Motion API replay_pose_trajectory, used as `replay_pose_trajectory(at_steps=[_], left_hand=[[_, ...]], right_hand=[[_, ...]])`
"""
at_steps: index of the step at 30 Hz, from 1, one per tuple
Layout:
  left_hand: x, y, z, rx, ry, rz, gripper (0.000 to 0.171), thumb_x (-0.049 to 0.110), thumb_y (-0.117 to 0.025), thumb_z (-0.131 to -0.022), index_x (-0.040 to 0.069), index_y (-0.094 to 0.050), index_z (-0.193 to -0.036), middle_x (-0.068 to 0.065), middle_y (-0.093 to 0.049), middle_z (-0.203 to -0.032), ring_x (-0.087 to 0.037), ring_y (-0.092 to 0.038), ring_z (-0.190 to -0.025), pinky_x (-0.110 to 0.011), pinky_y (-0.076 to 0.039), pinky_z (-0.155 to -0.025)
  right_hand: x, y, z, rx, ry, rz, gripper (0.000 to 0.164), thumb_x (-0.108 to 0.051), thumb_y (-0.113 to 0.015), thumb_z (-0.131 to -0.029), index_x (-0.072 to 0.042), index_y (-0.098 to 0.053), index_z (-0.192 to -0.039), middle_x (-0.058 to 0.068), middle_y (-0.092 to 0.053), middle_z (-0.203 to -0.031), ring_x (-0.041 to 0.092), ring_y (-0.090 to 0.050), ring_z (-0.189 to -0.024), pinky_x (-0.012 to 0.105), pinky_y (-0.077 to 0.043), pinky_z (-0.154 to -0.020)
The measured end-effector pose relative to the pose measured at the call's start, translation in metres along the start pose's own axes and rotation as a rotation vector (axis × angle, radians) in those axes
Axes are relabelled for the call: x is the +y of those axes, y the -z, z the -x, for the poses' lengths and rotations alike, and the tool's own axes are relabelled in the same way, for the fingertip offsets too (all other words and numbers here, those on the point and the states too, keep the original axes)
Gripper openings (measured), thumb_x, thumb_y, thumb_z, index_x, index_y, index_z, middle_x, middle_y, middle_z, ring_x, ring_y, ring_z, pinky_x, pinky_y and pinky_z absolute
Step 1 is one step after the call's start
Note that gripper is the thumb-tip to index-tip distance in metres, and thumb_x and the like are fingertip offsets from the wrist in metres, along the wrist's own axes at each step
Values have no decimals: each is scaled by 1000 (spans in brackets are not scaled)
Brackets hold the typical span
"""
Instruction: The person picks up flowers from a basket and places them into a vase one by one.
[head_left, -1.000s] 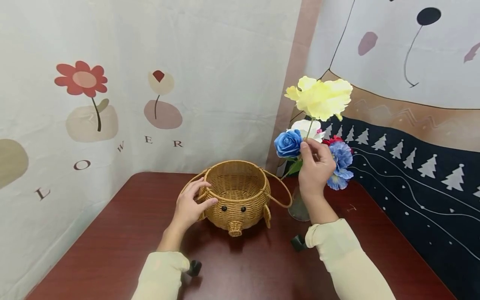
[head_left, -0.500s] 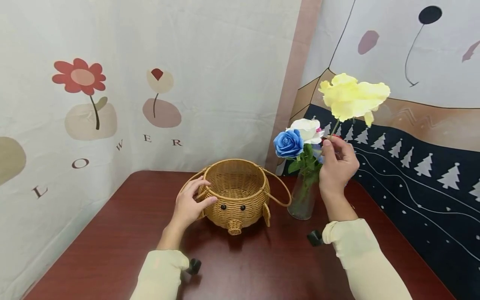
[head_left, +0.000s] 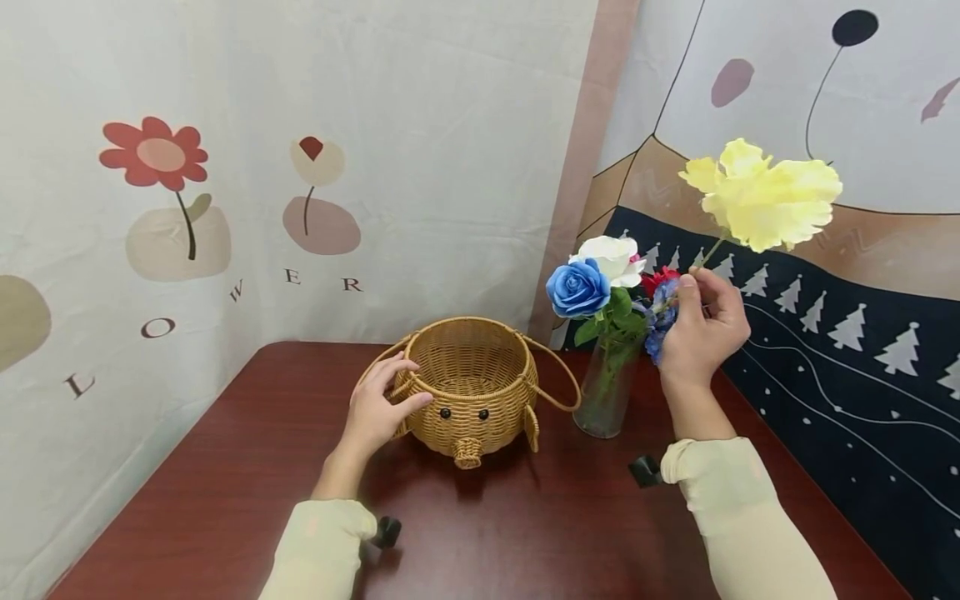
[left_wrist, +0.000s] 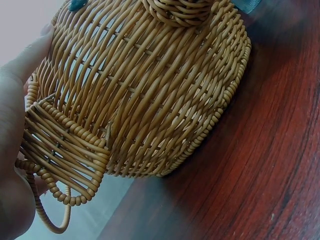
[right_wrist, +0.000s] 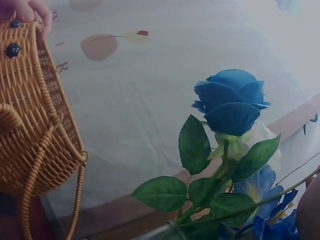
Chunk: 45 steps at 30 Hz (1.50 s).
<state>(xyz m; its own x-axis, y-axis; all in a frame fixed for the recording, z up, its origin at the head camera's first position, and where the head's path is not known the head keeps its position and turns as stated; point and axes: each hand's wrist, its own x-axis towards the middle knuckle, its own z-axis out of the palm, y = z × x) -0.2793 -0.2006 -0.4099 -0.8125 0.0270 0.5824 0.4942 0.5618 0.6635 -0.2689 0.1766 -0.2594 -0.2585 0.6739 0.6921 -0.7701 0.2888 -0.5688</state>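
Observation:
A wicker basket (head_left: 498,429) with an animal face, bead eyes and a snout stands on the table. My left hand (head_left: 377,408) grips its left side at the rim, thumb toward the front; the left wrist view shows the thumb against the weave (left_wrist: 145,90). At the right, my right hand (head_left: 705,329) pinches the thin stem of a yellow artificial flower (head_left: 772,200), its bloom tilted up and right. That stem (right_wrist: 275,198) runs down toward the mouth of a glass vase (head_left: 600,396). In the vase are a blue rose (head_left: 577,287), a white flower (head_left: 613,257) and a red flower (head_left: 660,279).
Blue-violet petals (head_left: 658,329) show behind the right hand. The basket's loop handle (head_left: 570,379) hangs out toward the vase. A dark red wooden table (head_left: 480,542) bears everything, with printed cloths (head_left: 450,167) behind it and along its right side.
My right hand has moved right with the yellow flower, away from the basket, uncovering the vase and leaning the bloom further right. The left hand and basket stay in place.

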Motion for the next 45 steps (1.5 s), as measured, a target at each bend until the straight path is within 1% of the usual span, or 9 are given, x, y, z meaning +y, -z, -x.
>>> replay_pose_trajectory(at_steps=[4,9,14,20,28,35,39,42,45], left_hand=[[1,0,0,2,-1,6,47,38,-85,-73,22,-65,-113,-6,-53,-140,-26,-44,-131,-45,-37,-102],[1,0,0,6,-1,9,47,37,-85,-73,21,-65,-113,-6,-53,-139,-26,-44,-131,-44,-38,-101],[1,-1,0,5,-1,5,46,39,-85,-73,23,-65,-112,-4,-54,-139,-25,-44,-130,-44,-36,-102],[1,-2,-1,11,-4,0,46,40,-85,-72,24,-66,-111,-3,-54,-138,-25,-45,-130,-45,-37,-102],[0,-1,-1,4,-5,-3,47,39,-85,-73,23,-65,-112,-4,-54,-139,-25,-45,-130,-44,-38,-101],[0,0,0,10,-4,5,46,38,-85,-73,23,-65,-112,-5,-54,-138,-26,-45,-130,-45,-36,-102],[0,0,1,13,0,10,46,38,-85,-72,24,-66,-111,-5,-54,-138,-26,-45,-130,-46,-35,-103],[0,0,1,13,3,11,46,38,-85,-72,24,-65,-111,-4,-54,-138,-26,-45,-130,-46,-36,-103],[0,0,1,15,4,13,46,39,-85,-72,24,-65,-111,-3,-54,-138,-25,-45,-130,-45,-36,-103]], right_hand=[[-12,-2,5,-9,37,25,15,-6,-72,-88,6,-72,-96,-7,-63,-85,11,-60,-78,23,-49,-69],[-26,-8,18,-56,24,1,15,-1,-70,-86,11,-70,-95,-6,-62,-81,8,-59,-72,18,-49,-66],[-11,-7,22,-84,-54,-12,14,2,-69,-86,12,-69,-96,6,-67,-85,8,-60,-70,18,-50,-67],[24,-2,16,-114,-139,-31,19,3,-70,-85,14,-67,-100,-1,-65,-81,9,-58,-67,21,-50,-66],[38,2,12,-147,-188,-96,20,9,-70,-83,17,-64,-100,-1,-63,-75,11,-58,-61,20,-51,-59],[41,5,14,-210,-234,-42,26,10,-68,-84,19,-59,-106,-4,-60,-75,6,-57,-65,19,-51,-60],[29,5,16,-232,-231,-40,21,8,-64,-87,20,-59,-104,-2,-60,-74,9,-60,-65,20,-52,-61],[21,4,18,-233,-226,-54,14,6,-63,-90,17,-61,-98,0,-61,-72,11,-61,-65,22,-52,-62],[19,4,17,-239,-219,-51,14,5,-62,-90,17,-61,-98,-1,-61,-71,11,-62,-64,22,-52,-61]])
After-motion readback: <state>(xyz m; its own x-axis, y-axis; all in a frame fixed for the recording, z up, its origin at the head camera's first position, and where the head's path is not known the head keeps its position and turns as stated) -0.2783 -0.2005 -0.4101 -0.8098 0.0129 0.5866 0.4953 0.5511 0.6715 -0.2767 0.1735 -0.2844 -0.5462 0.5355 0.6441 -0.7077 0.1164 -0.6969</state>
